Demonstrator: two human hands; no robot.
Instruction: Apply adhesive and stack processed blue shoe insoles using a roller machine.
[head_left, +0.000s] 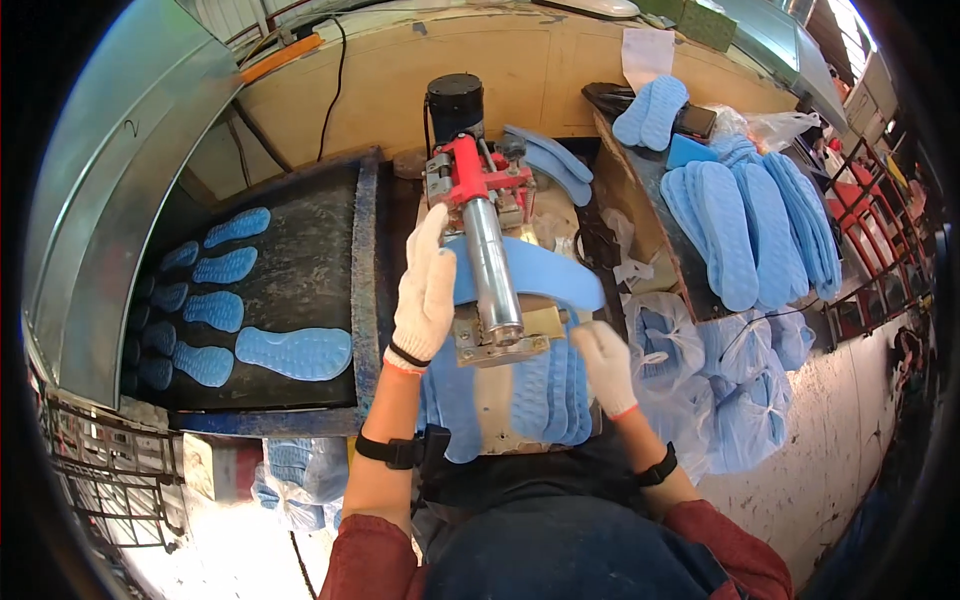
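Observation:
A long blue insole (555, 275) lies crosswise beneath the chrome roller (490, 260) of a small machine with a red bracket (466, 168) and a black motor (456, 100). My left hand (425, 295), in a white knit glove, is at the insole's left end, beside the roller, fingers stretched upward; whether it touches the insole is unclear. My right hand (604, 365), gloved too, is just below the insole's right end, its fingers bent and blurred. Between my forearms, textured blue insoles (548, 395) overlap in a row, with smoother ones (453, 400) to their left.
On the left, a dark conveyor belt (290, 260) carries several blue insoles (293, 354) under a metal hood (120, 140). Stacked insoles (725, 235) cover the right-hand table, beside a phone (696, 122). Plastic bags of insoles (745, 415) stand below it. Curved insoles (552, 165) lie behind the machine.

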